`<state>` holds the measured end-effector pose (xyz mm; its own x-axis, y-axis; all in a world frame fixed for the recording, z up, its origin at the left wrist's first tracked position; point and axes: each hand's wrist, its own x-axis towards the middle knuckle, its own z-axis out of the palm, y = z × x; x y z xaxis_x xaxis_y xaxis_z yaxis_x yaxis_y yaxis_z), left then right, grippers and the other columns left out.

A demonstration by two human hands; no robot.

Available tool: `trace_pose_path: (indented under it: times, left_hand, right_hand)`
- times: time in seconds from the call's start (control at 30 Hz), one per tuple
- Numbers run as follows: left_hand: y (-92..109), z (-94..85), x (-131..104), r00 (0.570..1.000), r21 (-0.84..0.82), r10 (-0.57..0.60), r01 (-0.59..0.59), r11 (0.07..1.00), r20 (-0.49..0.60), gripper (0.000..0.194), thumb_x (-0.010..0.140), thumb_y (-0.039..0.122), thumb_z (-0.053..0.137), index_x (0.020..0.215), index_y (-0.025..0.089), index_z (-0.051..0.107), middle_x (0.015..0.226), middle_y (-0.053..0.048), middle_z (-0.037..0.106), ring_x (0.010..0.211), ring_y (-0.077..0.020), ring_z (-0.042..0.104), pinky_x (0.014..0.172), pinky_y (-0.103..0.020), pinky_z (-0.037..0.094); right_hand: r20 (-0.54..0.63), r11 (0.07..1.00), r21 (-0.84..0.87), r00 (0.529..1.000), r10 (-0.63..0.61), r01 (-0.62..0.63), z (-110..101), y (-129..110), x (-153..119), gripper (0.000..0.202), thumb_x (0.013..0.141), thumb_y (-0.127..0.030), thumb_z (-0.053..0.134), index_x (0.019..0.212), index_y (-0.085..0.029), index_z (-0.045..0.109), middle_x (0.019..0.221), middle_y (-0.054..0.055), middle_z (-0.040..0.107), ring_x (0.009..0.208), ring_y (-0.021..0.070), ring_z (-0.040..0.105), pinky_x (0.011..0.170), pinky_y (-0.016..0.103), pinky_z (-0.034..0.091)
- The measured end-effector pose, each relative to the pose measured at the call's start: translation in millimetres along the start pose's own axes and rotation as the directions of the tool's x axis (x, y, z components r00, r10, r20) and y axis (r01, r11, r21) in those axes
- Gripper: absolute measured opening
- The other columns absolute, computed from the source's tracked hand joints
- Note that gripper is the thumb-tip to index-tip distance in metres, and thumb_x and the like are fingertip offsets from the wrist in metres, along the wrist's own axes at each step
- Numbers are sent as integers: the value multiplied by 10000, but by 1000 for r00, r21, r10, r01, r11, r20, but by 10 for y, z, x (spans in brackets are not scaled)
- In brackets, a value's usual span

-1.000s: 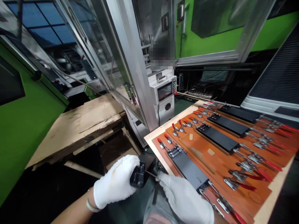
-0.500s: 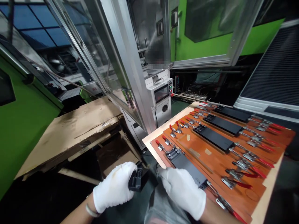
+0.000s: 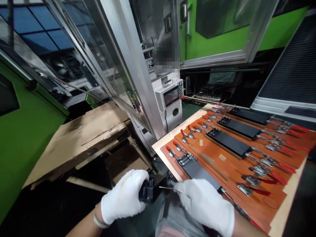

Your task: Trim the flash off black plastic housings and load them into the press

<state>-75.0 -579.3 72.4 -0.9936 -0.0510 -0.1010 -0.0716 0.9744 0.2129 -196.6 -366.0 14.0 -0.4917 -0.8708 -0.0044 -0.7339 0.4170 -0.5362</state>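
A white glove covers my left hand (image 3: 125,197), whose fingers are wrapped round a small black part (image 3: 147,190) with raised ridges. My right hand (image 3: 203,202), also gloved, pinches a thin metal rod (image 3: 166,188) that points left toward the black part, with a gap between them. Just right of my right hand lies a long dark plate (image 3: 201,172) on an orange fixture board (image 3: 217,166). Three more black plates rest farther back, one of them in the middle (image 3: 229,143). Red-handled toggle clamps (image 3: 261,171) stand at the plates' ends.
On the left is a cardboard-covered table (image 3: 81,135). A white machine with a screen (image 3: 171,96) stands ahead, behind a metal-framed door (image 3: 133,65). Green machine panels (image 3: 32,121) rise at left and back right.
My right hand has moved right, and the thin rod now shows clearly at its fingertips. My left hand, with the black part, has shifted slightly right. The camera view has moved a little.
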Motion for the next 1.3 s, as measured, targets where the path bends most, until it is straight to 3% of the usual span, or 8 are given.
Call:
trace_pose_path:
  times: [0.3,0.4,0.57,0.83,0.97,1.1,1.23,1.3]
  left_hand:
    - [-6,36,28,999,2,45,-45,999,-11,230,598,135,534,793,231,457,814,4,549,735,-175,463,713,-309,360]
    - [2,34,27,998,0,53,-53,999,-15,223,597,144,537,786,230,455,810,5,546,729,-173,461,714,-309,358]
    - [13,27,10,998,-30,41,-40,999,50,187,597,165,538,739,232,438,721,32,518,647,-152,429,661,-298,333]
    - [-27,38,14,999,-56,28,-25,998,44,193,600,185,556,757,231,453,746,26,528,668,-156,438,671,-299,326]
    - [-36,45,-18,999,-68,35,-33,997,25,192,601,186,560,752,231,449,749,25,524,672,-155,435,680,-298,332]
    - [-31,54,-26,999,-53,40,-38,998,29,170,618,190,549,749,233,450,739,24,526,670,-157,438,672,-296,335]
    - [-15,44,-18,995,-76,44,-38,996,89,195,595,200,573,765,233,484,754,24,554,677,-155,469,679,-291,348]
    - [-12,35,-17,992,-91,37,-26,996,119,204,589,212,586,771,235,497,754,26,562,675,-153,479,670,-286,350]
  right_hand:
    - [29,993,116,1000,-4,0,-8,-102,-25,254,914,-236,411,682,-215,514,578,-50,537,488,85,404,504,229,237]
    - [28,999,41,1000,8,-9,21,-102,19,225,913,-229,413,742,-232,559,597,-33,577,496,101,475,493,242,228]
    - [-88,948,-260,983,164,-181,-14,-12,146,225,929,-203,407,910,-206,632,723,69,681,576,180,620,504,280,212]
    - [46,998,44,998,37,-39,-28,-87,55,273,928,-244,405,745,-218,605,648,1,647,558,116,562,522,246,258]
    - [69,999,24,997,26,-27,-20,-174,-6,262,906,-226,395,725,-220,585,602,-10,611,500,105,493,490,242,234]
    - [63,999,-38,998,26,-24,-45,-222,30,252,905,-222,399,788,-239,622,663,10,659,559,135,580,500,257,231]
    - [6,965,-212,987,158,-153,-11,-144,129,239,898,-196,420,885,-226,657,734,66,705,603,184,646,501,285,192]
    - [-12,975,-177,991,137,-137,20,-87,130,258,916,-207,410,885,-230,665,735,59,710,611,175,652,508,281,204]
